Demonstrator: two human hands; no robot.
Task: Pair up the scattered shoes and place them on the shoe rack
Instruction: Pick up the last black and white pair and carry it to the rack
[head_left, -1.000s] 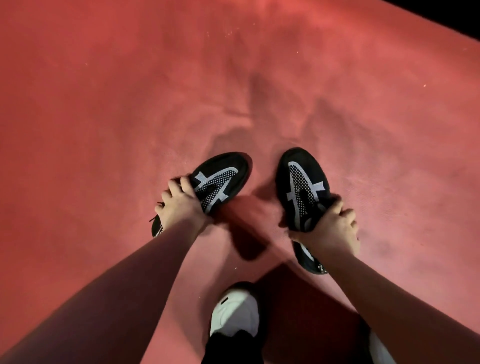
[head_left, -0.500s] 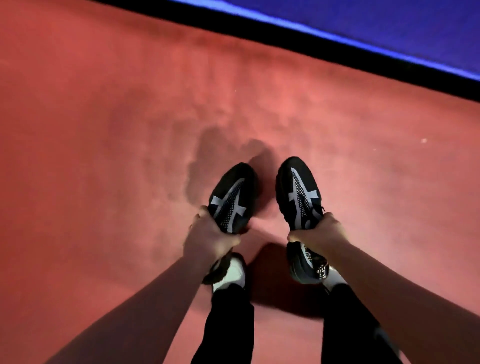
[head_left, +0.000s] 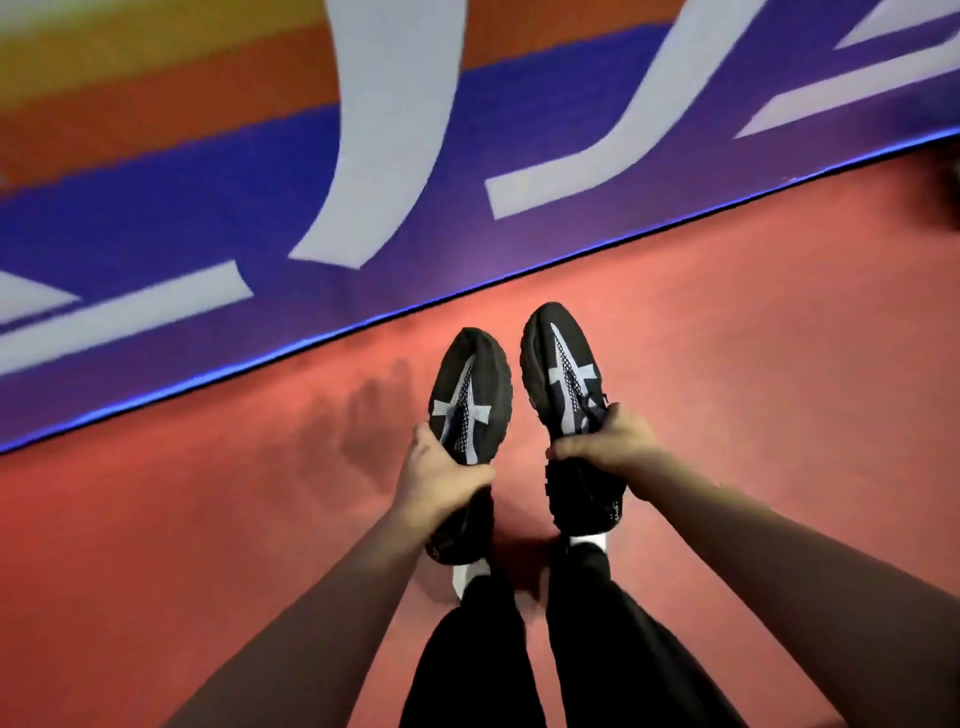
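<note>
Two matching black sneakers with white stripes hang in the air above the red carpet (head_left: 208, 519), toes pointing away from me. My left hand (head_left: 436, 478) grips the left sneaker (head_left: 470, 395) around its opening. My right hand (head_left: 608, 441) grips the right sneaker (head_left: 561, 369) the same way. The two shoes are side by side, a small gap between them. No shoe rack is in view.
A lit wall panel (head_left: 363, 182) in blue, orange and white runs across the top, ending in a bright blue edge at the carpet. My legs in black trousers (head_left: 519, 649) and white shoes stand below the sneakers. A dark object (head_left: 950, 192) sits at the far right edge.
Both hands have lifted the sneakers off the carpet and brought them closer together. The view has tilted up, bringing the coloured wall panel into sight.
</note>
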